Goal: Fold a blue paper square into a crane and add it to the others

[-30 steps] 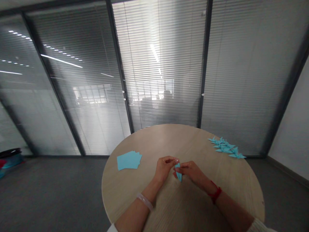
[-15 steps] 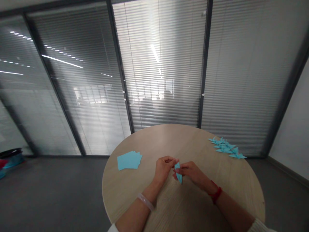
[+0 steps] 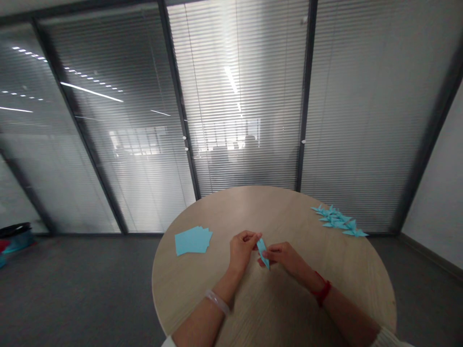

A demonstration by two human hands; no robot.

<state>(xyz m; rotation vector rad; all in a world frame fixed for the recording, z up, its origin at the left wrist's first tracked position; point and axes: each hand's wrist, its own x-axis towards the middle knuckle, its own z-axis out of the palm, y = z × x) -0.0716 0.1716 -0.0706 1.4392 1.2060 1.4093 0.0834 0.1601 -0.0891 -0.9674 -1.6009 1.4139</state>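
Note:
A narrow folded piece of light blue paper [image 3: 263,252] is held just above the round wooden table [image 3: 224,212], between both hands. My left hand [image 3: 242,248] pinches its upper end with curled fingers. My right hand [image 3: 284,256], with a red band at the wrist, is closed on its right side. The paper's lower tip points down toward the tabletop.
A small stack of flat blue paper sheets [image 3: 193,239] lies on the table to the left. Several finished folded blue paper figures [image 3: 337,220] lie at the table's far right edge. Glass walls with blinds stand behind the table; grey carpet surrounds it.
Both hands shifted slightly left and away from me with the folded paper, and the paper's top end tilted a little to the left.

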